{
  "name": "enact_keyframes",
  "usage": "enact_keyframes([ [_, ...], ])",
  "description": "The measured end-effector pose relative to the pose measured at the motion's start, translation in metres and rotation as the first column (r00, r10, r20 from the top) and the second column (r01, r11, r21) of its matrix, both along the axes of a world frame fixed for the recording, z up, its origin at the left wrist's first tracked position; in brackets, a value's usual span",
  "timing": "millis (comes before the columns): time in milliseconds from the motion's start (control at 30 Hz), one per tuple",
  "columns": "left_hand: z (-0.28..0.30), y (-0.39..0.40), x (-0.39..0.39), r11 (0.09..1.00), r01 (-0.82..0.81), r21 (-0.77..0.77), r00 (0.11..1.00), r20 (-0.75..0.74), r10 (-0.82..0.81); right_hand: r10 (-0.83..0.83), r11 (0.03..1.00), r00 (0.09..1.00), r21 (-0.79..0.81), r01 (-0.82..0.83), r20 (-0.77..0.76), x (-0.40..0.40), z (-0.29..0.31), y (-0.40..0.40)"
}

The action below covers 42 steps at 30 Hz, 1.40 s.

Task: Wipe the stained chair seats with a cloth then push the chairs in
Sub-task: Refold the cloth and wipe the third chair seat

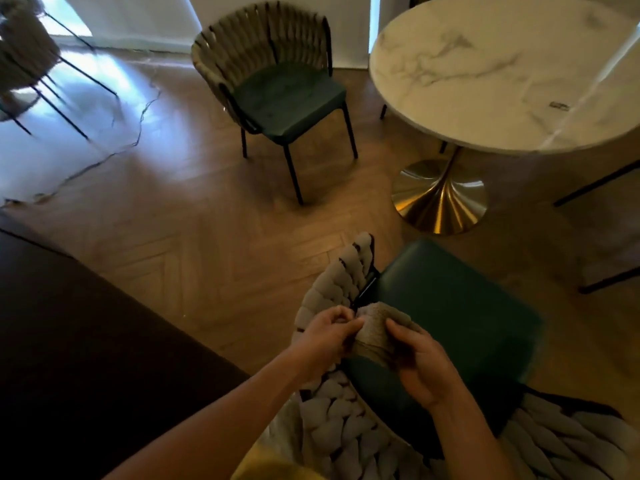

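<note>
Step in hand: judged to be readying the cloth (375, 332) over the near chair (450, 306); wiping of this seat did not look begun.
Left hand (325, 336): fingers were curled, thumb and fingertips pinching the left edge of the cloth.
Right hand (420, 362): fingers were curled round the cloth's right side, thumb on top; the grip looked firm, though the fingertips underneath were hidden.
Cloth, location: beige, bunched between both hands, above the rear left corner of the near chair's green seat, close to the woven backrest (332, 289). Contact with the seat could not be told.
Cloth, axis: its long axis ran roughly left to right between the two hands; no clear leading end.
Near chair, heading: seat front pointed toward the round marble table (502, 64), backrest toward the person; it stood pulled out, near the gold pedestal base (440, 199).
Far chair (277, 88): also pulled out, beside the table's left edge, seat front facing right and toward the camera.
Stains: none could be made out on either seat; the light was dim.
Method note: fold the cloth to a flat pad, press with spread fingers, wipe from backrest toward the seat front in overlapping passes.
Risk: a bunched cloth would likely skip patches or snag on the weave.
</note>
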<state>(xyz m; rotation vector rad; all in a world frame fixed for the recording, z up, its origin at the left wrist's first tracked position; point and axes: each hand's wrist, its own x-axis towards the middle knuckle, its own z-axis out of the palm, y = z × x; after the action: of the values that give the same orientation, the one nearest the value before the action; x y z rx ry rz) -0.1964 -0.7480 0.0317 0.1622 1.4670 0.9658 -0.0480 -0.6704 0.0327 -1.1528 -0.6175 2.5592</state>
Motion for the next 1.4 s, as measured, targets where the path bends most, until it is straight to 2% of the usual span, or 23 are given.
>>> enact_keyframes([
  [100, -0.003, 0.024, -0.001, 0.982, 0.187, -0.033, 0.982, 0.003, -0.187, -0.118, 0.991, 0.993, -0.058, 0.119, 0.011, 0.003, -0.005, 0.004],
  [233, -0.010, 0.051, -0.017, 0.938, 0.342, -0.062, 0.936, -0.063, -0.345, -0.216, 0.976, 0.975, -0.011, 0.217, 0.055, -0.014, -0.010, 0.010],
  [433, -0.027, 0.095, -0.081, 0.898, 0.436, -0.059, 0.886, -0.148, -0.440, -0.308, 0.949, 0.925, 0.144, 0.281, 0.224, -0.091, -0.022, 0.046],
  [600, -0.047, 0.144, -0.171, 0.939, 0.343, -0.003, 0.931, -0.131, -0.340, -0.325, 0.937, 0.863, 0.253, 0.239, 0.388, -0.184, -0.041, 0.098],
  [700, -0.054, 0.180, -0.238, 0.971, 0.239, -0.010, 0.969, -0.068, -0.239, -0.311, 0.945, 0.816, 0.251, 0.210, 0.487, -0.248, -0.056, 0.130],
  [800, -0.060, 0.206, -0.304, 0.968, 0.251, 0.003, 0.966, -0.070, -0.250, -0.227, 0.964, 0.819, 0.243, 0.111, 0.526, -0.314, -0.064, 0.161],
  [900, -0.070, 0.224, -0.367, 0.969, 0.249, -0.011, 0.963, -0.103, -0.248, -0.118, 0.967, 0.847, 0.252, -0.019, 0.518, -0.375, -0.064, 0.189],
  [1067, -0.071, 0.247, -0.452, 0.972, 0.237, 0.001, 0.966, -0.106, -0.235, -0.111, 0.953, 0.887, 0.300, -0.033, 0.448, -0.454, -0.061, 0.224],
  [1200, -0.061, 0.264, -0.497, 0.972, 0.231, 0.036, 0.967, -0.116, -0.225, -0.079, 0.985, 0.904, 0.171, 0.007, 0.420, -0.504, -0.060, 0.247],
  [1400, -0.062, 0.297, -0.554, 0.990, 0.128, 0.062, 0.983, -0.137, -0.119, 0.120, 0.977, 0.922, 0.121, -0.175, 0.367, -0.563, -0.059, 0.299],
])
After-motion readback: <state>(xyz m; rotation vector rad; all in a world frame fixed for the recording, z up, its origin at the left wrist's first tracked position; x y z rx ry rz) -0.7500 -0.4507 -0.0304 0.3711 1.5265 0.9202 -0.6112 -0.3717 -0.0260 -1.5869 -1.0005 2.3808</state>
